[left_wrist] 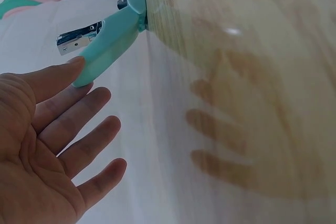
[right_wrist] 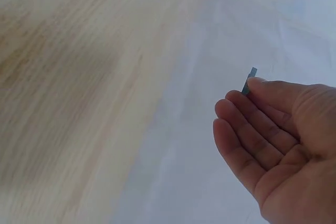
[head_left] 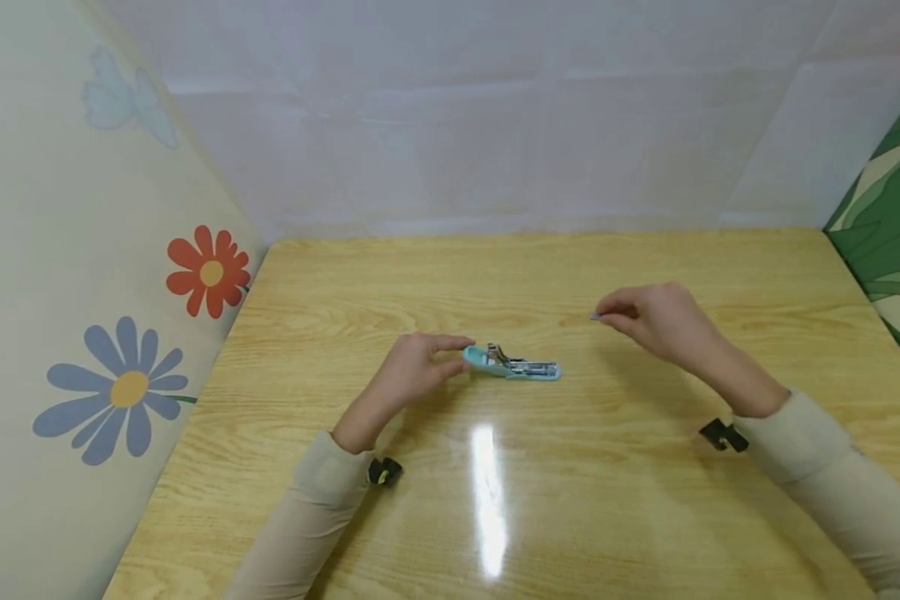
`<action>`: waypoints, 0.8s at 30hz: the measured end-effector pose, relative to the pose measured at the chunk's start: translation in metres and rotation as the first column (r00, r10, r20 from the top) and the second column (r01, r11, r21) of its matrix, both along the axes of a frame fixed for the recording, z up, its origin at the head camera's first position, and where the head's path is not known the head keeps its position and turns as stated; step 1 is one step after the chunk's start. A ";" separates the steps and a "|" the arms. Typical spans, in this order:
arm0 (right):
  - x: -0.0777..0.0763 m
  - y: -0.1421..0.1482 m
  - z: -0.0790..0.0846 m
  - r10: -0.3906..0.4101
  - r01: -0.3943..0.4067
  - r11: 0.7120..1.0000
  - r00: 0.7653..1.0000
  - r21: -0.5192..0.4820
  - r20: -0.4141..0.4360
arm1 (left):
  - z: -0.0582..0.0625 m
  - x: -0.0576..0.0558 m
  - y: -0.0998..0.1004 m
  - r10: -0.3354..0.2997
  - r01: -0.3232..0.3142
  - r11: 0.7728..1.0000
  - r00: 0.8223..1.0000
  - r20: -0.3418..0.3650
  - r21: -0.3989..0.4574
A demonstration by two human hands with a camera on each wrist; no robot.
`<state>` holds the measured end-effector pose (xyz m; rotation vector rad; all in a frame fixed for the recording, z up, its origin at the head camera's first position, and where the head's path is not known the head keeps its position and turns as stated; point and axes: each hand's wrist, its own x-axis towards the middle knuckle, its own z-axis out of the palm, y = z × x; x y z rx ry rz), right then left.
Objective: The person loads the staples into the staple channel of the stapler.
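Left hand [head_left: 414, 371] holds the opened turquoise stapler [head_left: 513, 369]

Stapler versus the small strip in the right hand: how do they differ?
Size: the stapler is much larger than the small strip.
Colour: the stapler is turquoise with silvery parts; the strip is grey.
Support: the stapler rests partly on the table; the strip is held above it.
Shared: fingers and thumb pinch each.

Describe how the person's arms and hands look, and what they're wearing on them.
The left sleeve and right sleeve are beige, with broad cuffs in the same colour. A small black piece with a yellow-green spot sits by the left wrist; a second black piece sits by the right. The left hand and right hand show no gloves or rings.
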<state>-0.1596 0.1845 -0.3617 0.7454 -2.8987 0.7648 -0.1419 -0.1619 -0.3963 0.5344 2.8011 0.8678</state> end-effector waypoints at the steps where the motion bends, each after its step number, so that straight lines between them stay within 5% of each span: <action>1: 0.000 0.000 0.002 0.001 -0.001 1.000 1.000 0.001 -0.005 | 0.000 0.000 0.000 0.000 0.000 1.000 1.000 0.001 -0.001; 24: -0.004 -0.019 0.013 0.028 -0.029 1.000 0.999 -0.004 -0.031 | -0.001 -0.002 0.001 0.024 -0.024 1.000 1.000 0.016 0.015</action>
